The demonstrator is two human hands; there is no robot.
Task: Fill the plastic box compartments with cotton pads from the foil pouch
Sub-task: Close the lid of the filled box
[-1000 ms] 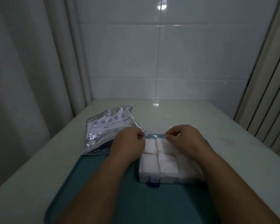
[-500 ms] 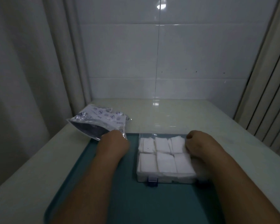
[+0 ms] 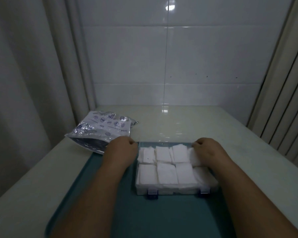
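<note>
Head view: foil pouch (image 3: 101,129) now let go, lying left of plastic box (image 3: 162,191); left hand (image 3: 121,149) and right hand (image 3: 207,150) both curled onto box's far corners; cotton pads (image 3: 165,172) fill visible compartments, so filling looks done.

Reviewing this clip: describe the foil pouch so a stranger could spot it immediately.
Find the teal tray on the pale table. At its far left corner, just beyond the left hand, lies the foil pouch. It alone is crinkled, shiny and printed with blue symbols, unlike the clear plastic box of white pads.
</note>
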